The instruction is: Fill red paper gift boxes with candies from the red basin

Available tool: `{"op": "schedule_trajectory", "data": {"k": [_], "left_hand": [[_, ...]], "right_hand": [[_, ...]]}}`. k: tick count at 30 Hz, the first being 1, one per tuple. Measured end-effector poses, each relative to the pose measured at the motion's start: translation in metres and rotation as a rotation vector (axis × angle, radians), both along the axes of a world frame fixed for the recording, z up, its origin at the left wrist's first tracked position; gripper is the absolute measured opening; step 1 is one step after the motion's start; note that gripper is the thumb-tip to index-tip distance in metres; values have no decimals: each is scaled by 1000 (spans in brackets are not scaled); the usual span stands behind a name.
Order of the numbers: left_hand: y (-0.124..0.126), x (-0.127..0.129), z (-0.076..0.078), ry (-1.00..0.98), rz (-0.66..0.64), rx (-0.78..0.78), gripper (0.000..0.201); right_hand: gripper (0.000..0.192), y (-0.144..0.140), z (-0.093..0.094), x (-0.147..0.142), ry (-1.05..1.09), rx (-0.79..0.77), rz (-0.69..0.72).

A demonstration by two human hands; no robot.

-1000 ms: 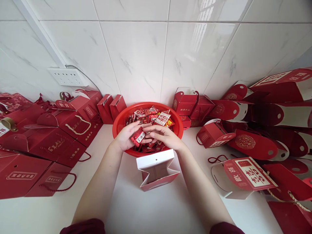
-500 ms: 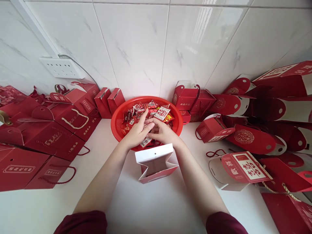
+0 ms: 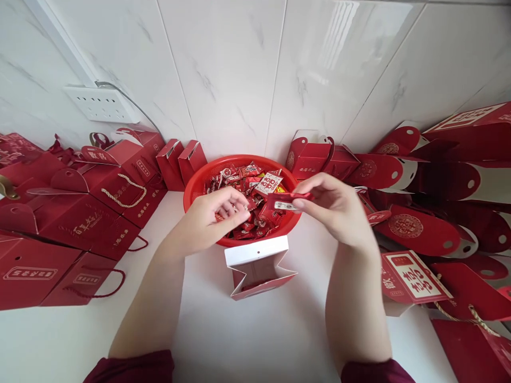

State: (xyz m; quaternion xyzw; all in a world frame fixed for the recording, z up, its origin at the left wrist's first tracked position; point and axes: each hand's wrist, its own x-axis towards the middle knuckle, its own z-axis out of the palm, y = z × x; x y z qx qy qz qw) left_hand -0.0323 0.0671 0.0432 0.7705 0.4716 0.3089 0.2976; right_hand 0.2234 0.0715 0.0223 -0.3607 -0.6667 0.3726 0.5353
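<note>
A red plastic basket (image 3: pixel 195 178) full of wrapped candies (image 3: pixel 263 218) stands against the wall. My right hand (image 3: pixel 335 207) pinches a red candy packet with a white label (image 3: pixel 284 204) over the basket's right side. Over its left side is my left hand (image 3: pixel 209 218), fingers loosely curled and apart from the thumb, with nothing plainly held. In front of the basket stands a small paper box (image 3: pixel 257 254), open at the top, white inside and red outside. Red contents show low in the box. A square white-and-red packet (image 3: pixel 269 183) lies on the candies.
Red gift boxes with rope handles (image 3: pixel 83 223) are packed along the left. Two narrow red boxes (image 3: pixel 181 162) stand behind the basket's left. More red boxes (image 3: pixel 415 229) crowd the right, and one (image 3: pixel 309 154) is by the wall. A socket panel (image 3: pixel 99 105) is on the tiles.
My hands, together over the candies before, have moved apart. The right has lifted a red candy packet up and to the right; the left has drawn back left. The paper box stays put.
</note>
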Motion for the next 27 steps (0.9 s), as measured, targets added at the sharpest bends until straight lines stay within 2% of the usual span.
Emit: {"op": "schedule_trajectory", "data": {"k": [3, 5, 7, 9, 12, 17, 22, 27], "left_hand": [[-6, -6, 7, 83, -165, -127, 18], [-5, -7, 4, 152, -231, -168, 16], [-2, -7, 0, 218, -285, -199, 17], [1, -7, -4, 269, -337, -232, 27], [3, -7, -8, 291, -393, -283, 42], [2, -6, -7, 298, -441, -326, 53], [-1, -6, -4, 282, -449, -355, 49], [0, -8, -4, 273, -446, -357, 45]], "right_hand": [[18, -28, 19, 1, -11, 32, 24], [17, -42, 24, -7, -153, 71, 75], [14, -49, 24, -18, -386, 107, 157], [14, -51, 21, -29, -610, 124, 233], [17, -53, 15, -38, -793, 140, 238], [16, -63, 15, -39, -826, 190, 193], [22, -68, 16, -38, -914, 285, 103], [21, -67, 14, -38, -876, 204, 184]]}}
